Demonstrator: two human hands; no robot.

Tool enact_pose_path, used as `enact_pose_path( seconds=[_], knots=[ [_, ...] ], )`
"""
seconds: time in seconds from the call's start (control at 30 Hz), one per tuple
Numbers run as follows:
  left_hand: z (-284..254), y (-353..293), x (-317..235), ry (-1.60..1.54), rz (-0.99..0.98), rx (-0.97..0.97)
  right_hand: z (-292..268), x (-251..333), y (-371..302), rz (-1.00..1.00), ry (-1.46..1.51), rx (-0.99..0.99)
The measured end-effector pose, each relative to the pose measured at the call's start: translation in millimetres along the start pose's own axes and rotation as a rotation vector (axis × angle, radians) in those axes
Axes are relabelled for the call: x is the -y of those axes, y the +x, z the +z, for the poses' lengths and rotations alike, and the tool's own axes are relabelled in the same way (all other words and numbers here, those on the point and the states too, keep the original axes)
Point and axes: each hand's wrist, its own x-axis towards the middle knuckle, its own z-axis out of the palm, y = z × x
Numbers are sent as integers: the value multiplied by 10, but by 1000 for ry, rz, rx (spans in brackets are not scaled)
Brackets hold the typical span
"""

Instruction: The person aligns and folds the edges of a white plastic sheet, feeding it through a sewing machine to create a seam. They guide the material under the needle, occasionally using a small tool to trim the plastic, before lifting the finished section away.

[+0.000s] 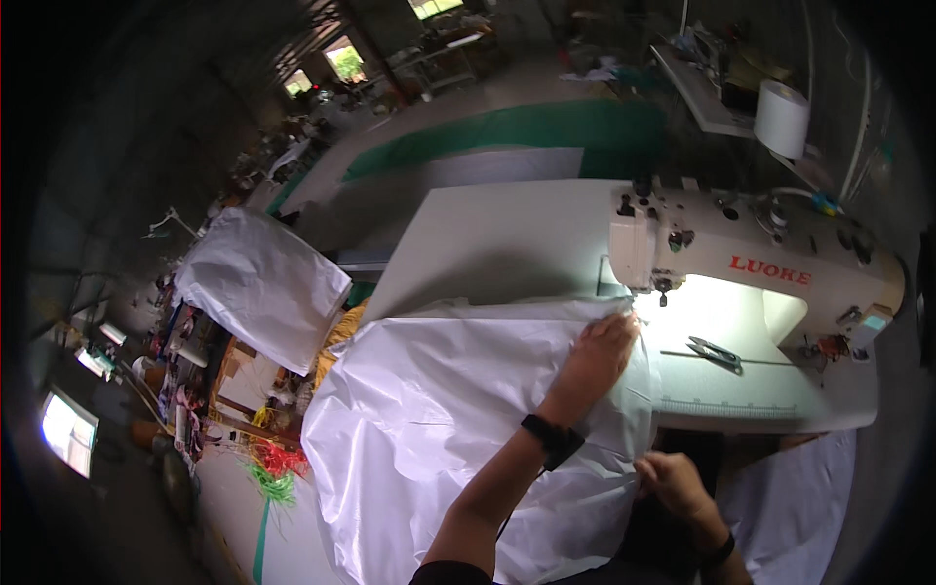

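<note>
A large white sheet of smooth, thin material (439, 390) drapes over the front of the sewing machine table and down toward me. Its right edge runs under the lit head of the sewing machine (639, 239). My left hand (603, 349) is closed on the sheet, fingers together, close to the needle area; its fingertips are partly lost in glare. Lower down, my right hand (675, 483) pinches the sheet's right edge just off the table front. To the right of the needle, a pair of thread snips (715, 353) lies on the table.
A ruler strip (731, 408) runs along the table's front edge. At left stands a stack of white sheets (258, 278), with red and green strands (278, 468) below it. A white thread cone (781, 119) stands at the back right. More white material (795, 502) hangs at lower right.
</note>
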Motion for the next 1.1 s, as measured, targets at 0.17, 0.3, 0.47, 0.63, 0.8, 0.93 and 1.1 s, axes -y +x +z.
enact_pose_path(
  seconds=[0.17,0.3,0.47,0.63,0.8,0.93,1.1],
  knots=[
    [24,87,34,46,42,-41,-638,361,330,-366,-676,-509],
    [24,100,14,-112,-5,-99,-913,347,755,-498,-863,-638],
    [5,98,9,-93,-14,-114,-1093,239,991,-399,-972,-570],
    [-12,98,-7,-72,-74,-62,-1017,228,1450,-522,-804,-441],
    [4,95,21,-49,-41,-63,-748,211,1956,-228,-879,-423],
    [36,135,65,-50,-38,-25,-814,254,2097,-266,-904,-437],
    [78,113,78,-69,-6,-57,-899,294,2007,-141,-786,-382]
  ],
)
